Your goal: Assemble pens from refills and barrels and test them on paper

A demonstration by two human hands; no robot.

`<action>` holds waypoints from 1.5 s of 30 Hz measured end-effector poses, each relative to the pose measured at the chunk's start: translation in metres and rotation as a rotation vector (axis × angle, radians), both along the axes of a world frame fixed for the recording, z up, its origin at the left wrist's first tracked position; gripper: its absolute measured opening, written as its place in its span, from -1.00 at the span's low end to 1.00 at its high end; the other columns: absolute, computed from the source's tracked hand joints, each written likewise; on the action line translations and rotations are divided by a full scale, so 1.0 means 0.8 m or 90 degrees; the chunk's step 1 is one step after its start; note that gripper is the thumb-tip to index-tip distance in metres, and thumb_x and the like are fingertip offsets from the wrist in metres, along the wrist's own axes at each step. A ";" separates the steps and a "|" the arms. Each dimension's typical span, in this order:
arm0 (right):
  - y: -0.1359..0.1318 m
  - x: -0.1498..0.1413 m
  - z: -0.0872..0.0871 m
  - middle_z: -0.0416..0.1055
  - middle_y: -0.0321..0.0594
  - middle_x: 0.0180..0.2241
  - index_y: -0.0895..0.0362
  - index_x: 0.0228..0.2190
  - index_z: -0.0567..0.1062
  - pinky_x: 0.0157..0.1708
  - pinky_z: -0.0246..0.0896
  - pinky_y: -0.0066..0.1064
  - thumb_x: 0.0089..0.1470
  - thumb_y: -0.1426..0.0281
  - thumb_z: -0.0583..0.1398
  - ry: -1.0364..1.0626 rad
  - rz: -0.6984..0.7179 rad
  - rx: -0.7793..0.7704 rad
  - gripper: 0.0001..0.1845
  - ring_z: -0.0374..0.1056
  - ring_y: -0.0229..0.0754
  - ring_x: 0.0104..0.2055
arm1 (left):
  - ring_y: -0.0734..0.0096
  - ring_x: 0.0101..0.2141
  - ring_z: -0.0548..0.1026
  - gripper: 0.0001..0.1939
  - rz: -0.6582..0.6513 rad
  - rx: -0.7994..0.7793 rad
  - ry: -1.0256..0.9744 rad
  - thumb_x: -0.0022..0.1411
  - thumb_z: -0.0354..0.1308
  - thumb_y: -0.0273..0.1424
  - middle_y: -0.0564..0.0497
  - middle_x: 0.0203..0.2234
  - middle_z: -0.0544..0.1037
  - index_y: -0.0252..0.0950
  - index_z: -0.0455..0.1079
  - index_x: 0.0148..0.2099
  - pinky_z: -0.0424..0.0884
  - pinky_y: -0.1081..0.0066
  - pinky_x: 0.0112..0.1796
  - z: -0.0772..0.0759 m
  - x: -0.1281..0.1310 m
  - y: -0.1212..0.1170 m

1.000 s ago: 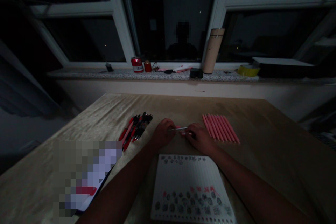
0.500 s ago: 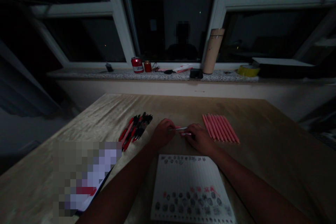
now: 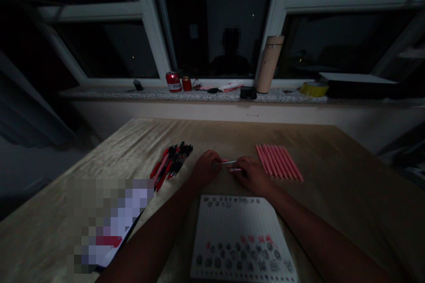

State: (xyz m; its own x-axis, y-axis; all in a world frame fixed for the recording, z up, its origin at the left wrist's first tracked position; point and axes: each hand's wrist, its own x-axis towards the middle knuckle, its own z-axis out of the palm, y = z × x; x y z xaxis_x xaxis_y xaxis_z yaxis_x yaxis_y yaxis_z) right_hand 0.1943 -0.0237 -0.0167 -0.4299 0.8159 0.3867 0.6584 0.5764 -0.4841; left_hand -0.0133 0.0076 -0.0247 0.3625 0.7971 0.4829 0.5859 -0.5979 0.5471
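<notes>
My left hand [image 3: 207,169] is closed, its fingertips pinching a thin pale rod [image 3: 229,162] that looks like a pen refill. The rod spans the gap to my right hand [image 3: 249,172], which is closed too. A small pink pen part [image 3: 235,169] sticks out from my right fingers, just below the rod. Some pink also shows behind the rod by my left fingertips. Both hands rest low over the table. To their right lies a neat row of pink pens [image 3: 279,162]; on their left is a loose pile of red and black pens [image 3: 171,163].
A lined notebook [image 3: 232,219] with black and red marks lies on the table [image 3: 226,135] below my hands. A blurred-out lit device [image 3: 126,221] is at the left. The windowsill holds a red can [image 3: 173,82], a cardboard tube [image 3: 269,65] and yellow tape [image 3: 314,89].
Almost nothing differs. The pink part at my right fingers has shifted or turned very slightly; both hands stay in place.
</notes>
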 end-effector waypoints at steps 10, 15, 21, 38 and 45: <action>0.003 0.000 -0.003 0.37 -0.16 -0.32 0.07 -0.26 0.51 -0.23 0.12 -0.31 0.13 0.33 0.11 0.002 0.000 0.009 -0.81 0.24 -0.11 -0.21 | 0.35 -0.28 0.37 -0.94 0.001 0.000 0.006 0.13 0.08 -0.43 0.00 -0.37 0.39 -0.29 0.32 -0.39 0.32 0.33 -0.20 -0.004 0.000 0.001; 0.003 0.000 -0.004 0.37 -0.17 -0.32 0.06 -0.24 0.50 -0.22 0.12 -0.30 0.13 0.32 0.11 -0.002 -0.002 0.010 -0.80 0.24 -0.11 -0.21 | 0.34 -0.27 0.37 -0.93 -0.008 0.005 0.004 0.14 0.08 -0.42 -0.02 -0.37 0.39 -0.29 0.33 -0.38 0.33 0.33 -0.21 -0.002 -0.001 0.000; 0.004 0.000 -0.003 0.37 -0.17 -0.33 0.07 -0.27 0.50 -0.23 0.12 -0.30 0.12 0.33 0.11 -0.007 -0.006 0.010 -0.82 0.24 -0.11 -0.21 | 0.34 -0.27 0.37 -0.95 -0.009 0.011 0.007 0.14 0.09 -0.43 -0.02 -0.36 0.39 -0.30 0.34 -0.36 0.32 0.32 -0.20 -0.004 -0.001 0.002; 0.005 0.001 -0.004 0.35 -0.18 -0.35 0.09 -0.28 0.49 -0.24 0.10 -0.34 0.14 0.32 0.11 -0.013 -0.005 0.010 -0.82 0.23 -0.13 -0.22 | 0.36 -0.27 0.37 -0.95 0.002 -0.002 0.022 0.13 0.08 -0.49 0.00 -0.37 0.39 -0.29 0.33 -0.39 0.33 0.33 -0.19 0.000 0.000 0.000; 0.004 0.000 -0.003 0.35 -0.17 -0.35 0.10 -0.30 0.49 -0.24 0.09 -0.33 0.14 0.32 0.11 -0.009 -0.005 0.013 -0.82 0.22 -0.13 -0.23 | 0.35 -0.27 0.37 -0.94 0.004 0.005 0.037 0.15 0.07 -0.46 0.00 -0.38 0.40 -0.29 0.33 -0.38 0.32 0.32 -0.19 -0.002 0.000 0.002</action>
State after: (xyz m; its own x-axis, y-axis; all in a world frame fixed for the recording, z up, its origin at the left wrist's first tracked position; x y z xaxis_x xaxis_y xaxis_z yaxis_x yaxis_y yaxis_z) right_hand 0.1941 -0.0206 -0.0194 -0.4295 0.8114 0.3964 0.6698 0.5806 -0.4629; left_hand -0.0132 0.0092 -0.0265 0.3854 0.7958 0.4670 0.6198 -0.5982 0.5079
